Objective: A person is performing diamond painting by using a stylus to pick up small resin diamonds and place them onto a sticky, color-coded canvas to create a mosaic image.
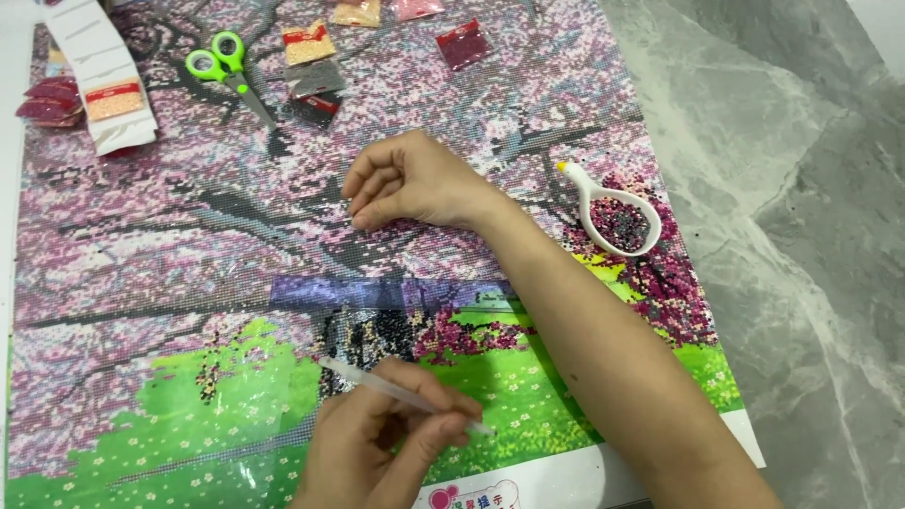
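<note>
Left half of canvas (141,283) open, nothing lying there. Top edge crowded: green scissors (226,71), bead packets (316,66), paper strips (99,66). White bead tray (613,212) sits right of centre. Grey bench (811,236) at right bare.

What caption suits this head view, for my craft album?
Left hand holds a pen; right hand rests on the bead-picture canvas.
</note>
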